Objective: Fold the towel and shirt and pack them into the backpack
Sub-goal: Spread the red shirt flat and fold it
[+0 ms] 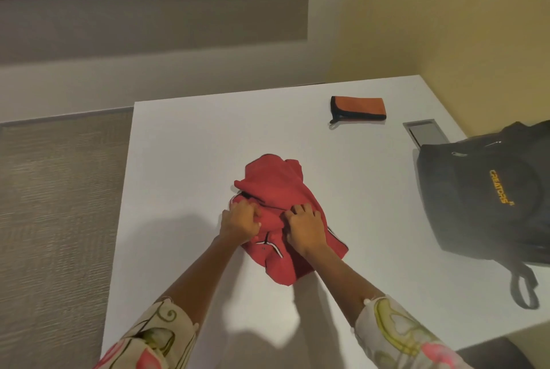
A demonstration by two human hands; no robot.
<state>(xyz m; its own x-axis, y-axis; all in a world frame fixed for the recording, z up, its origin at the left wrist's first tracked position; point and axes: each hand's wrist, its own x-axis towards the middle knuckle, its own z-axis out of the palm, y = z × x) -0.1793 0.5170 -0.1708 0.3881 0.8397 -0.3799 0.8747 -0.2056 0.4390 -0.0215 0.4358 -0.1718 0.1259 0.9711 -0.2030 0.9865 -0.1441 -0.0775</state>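
Head view looks down on a white surface with a red shirt bunched near its middle, partly folded, its collar and dark-and-white trim towards the near edge. The left grip lies on the shirt's left side, fingers curled into a fold of the cloth and holding it. The right grip lies just beside it on the shirt's middle, fingers curled over a ridge of fabric and holding that too. The two are close together but apart. Both forearms reach in from the near edge, with floral sleeves pushed up towards the elbows.

The orange towel, edged in black, lies folded into a small oblong near the far right of the surface, well apart from the shirt. The black backpack, with yellow lettering on its front, lies at the right edge, apart from both cloths. One strap loops out towards the near side. A metal slot is set into the surface between the towel and the backpack, its near end hidden by the backpack. A yellow wall stands behind.
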